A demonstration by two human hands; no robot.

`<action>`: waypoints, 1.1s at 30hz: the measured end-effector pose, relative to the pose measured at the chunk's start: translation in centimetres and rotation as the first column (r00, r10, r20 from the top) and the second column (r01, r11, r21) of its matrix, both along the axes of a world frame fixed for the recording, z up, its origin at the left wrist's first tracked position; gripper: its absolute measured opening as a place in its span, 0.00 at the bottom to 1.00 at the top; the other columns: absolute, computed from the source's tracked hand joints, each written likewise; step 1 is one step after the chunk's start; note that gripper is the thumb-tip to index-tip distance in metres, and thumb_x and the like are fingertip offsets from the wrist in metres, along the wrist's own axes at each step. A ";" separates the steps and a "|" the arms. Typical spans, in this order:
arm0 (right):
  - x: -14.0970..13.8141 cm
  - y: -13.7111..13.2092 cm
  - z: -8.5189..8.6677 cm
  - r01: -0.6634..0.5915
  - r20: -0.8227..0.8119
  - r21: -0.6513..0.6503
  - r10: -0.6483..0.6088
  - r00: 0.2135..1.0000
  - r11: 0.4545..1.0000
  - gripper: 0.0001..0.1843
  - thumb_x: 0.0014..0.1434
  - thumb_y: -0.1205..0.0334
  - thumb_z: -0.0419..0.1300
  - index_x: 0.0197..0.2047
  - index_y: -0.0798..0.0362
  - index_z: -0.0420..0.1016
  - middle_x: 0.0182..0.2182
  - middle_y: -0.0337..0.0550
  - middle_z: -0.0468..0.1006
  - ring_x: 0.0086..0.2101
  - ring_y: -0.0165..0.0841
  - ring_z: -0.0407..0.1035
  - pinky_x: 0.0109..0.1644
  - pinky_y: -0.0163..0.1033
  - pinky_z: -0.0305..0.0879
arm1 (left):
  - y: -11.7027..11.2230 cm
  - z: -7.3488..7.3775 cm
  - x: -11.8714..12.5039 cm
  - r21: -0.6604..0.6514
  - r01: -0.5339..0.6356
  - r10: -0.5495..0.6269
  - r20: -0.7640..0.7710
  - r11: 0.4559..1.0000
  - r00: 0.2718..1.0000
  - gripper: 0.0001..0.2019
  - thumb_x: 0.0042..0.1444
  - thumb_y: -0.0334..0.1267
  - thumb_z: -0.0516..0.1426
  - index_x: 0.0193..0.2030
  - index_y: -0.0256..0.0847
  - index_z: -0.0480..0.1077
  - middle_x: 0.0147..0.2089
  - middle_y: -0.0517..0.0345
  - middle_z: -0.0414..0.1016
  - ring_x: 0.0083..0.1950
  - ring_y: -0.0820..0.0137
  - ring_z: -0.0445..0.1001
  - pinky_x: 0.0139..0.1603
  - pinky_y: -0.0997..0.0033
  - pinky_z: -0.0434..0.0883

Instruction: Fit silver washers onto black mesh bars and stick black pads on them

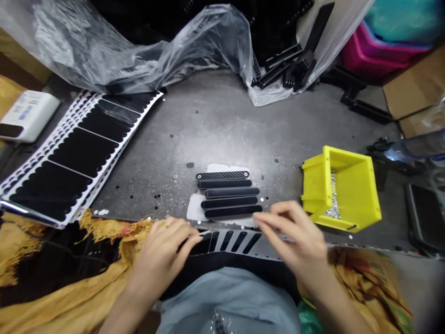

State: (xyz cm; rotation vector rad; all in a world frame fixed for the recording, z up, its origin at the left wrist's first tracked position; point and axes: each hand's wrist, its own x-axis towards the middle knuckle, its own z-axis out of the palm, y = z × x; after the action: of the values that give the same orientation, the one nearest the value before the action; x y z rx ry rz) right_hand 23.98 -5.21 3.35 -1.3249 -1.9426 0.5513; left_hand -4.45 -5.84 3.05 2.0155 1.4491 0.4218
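Low over the lap, the head view showed the left hand [163, 255] curled narrow, its fingertips pinching one end of a white liner strip of black die-cut pads [236, 243]. The right hand [290, 236] was blurred, with its fingers [267, 222] spread over the strip's other end; whether they gripped it, I could not tell. The strip lay across the person's front, just beside the near edge of a scuffed grey metal table [208, 120]. It looked light and limp, likely to curl or flop if held by one end, so its liner edges seemed the best place to hold, keeping fingers off the tacky pads.

Just ahead of it lay five black ribbed bars [229, 195] side by side on white paper [196, 208], the farthest one showing a mesh face. To the right, a tilted yellow plastic bin [342, 188] held small silver screws [333, 199]. Long sheets of black pads [66, 157] lay on the left of the table, and a clear plastic bag [139, 51] sprawled along its far side, with more black parts [288, 69] heaped at its right end.
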 end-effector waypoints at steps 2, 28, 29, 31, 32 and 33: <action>-1.5 -1.7 -0.6 -0.146 -0.020 -0.044 0.145 0.989 0.988 0.15 0.69 0.69 0.61 0.57 0.51 0.78 0.41 0.46 0.75 0.39 0.34 0.74 0.42 0.39 0.77 | -0.8 0.2 0.9 0.004 0.051 -0.051 0.049 0.999 0.997 0.10 0.72 0.39 0.54 0.40 0.47 0.75 0.38 0.61 0.80 0.41 0.65 0.74 0.47 0.62 0.64; -6.9 11.4 -3.1 -0.336 0.211 0.111 0.308 0.928 0.935 0.10 0.72 0.62 0.59 0.46 0.50 0.83 0.44 0.46 0.83 0.42 0.36 0.73 0.47 0.44 0.71 | 9.3 -3.6 1.5 0.037 -0.351 0.331 0.253 0.936 0.909 0.12 0.71 0.40 0.54 0.48 0.47 0.80 0.47 0.57 0.84 0.51 0.62 0.79 0.57 0.58 0.68; -6.9 11.6 -3.2 -0.349 0.206 0.111 0.322 0.924 0.930 0.10 0.72 0.62 0.59 0.45 0.50 0.83 0.44 0.46 0.83 0.41 0.36 0.72 0.46 0.44 0.71 | 9.4 -3.9 1.4 0.025 -0.350 0.331 0.269 0.937 0.905 0.11 0.71 0.40 0.55 0.47 0.47 0.80 0.46 0.58 0.84 0.50 0.62 0.79 0.56 0.58 0.68; -6.9 11.7 -3.3 -0.360 0.180 0.106 0.338 0.924 0.927 0.09 0.72 0.63 0.60 0.47 0.51 0.83 0.44 0.46 0.83 0.41 0.36 0.72 0.46 0.43 0.72 | 9.4 -4.2 1.3 0.004 -0.348 0.330 0.306 0.938 0.893 0.11 0.70 0.40 0.55 0.46 0.47 0.81 0.44 0.59 0.85 0.48 0.63 0.79 0.55 0.59 0.68; -6.9 11.8 -3.2 -0.360 0.167 0.103 0.340 0.925 0.927 0.09 0.72 0.63 0.60 0.47 0.52 0.83 0.44 0.47 0.83 0.41 0.36 0.71 0.46 0.42 0.72 | 9.4 -4.2 1.2 -0.007 -0.346 0.330 0.323 0.938 0.887 0.11 0.70 0.40 0.56 0.45 0.47 0.81 0.44 0.59 0.85 0.48 0.63 0.79 0.54 0.60 0.68; -7.0 11.8 -3.2 -0.360 0.159 0.098 0.342 0.926 0.928 0.09 0.72 0.63 0.60 0.48 0.52 0.83 0.44 0.47 0.83 0.41 0.36 0.71 0.46 0.42 0.72 | 9.3 -4.2 1.2 -0.016 -0.345 0.330 0.336 0.938 0.882 0.10 0.69 0.40 0.56 0.44 0.47 0.81 0.43 0.59 0.85 0.47 0.63 0.79 0.54 0.60 0.68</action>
State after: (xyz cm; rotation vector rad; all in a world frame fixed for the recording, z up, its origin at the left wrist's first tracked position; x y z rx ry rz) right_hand 17.03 6.59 0.18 -0.9609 -2.3118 0.5059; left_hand -3.22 3.50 -1.17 1.6180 1.5792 0.9070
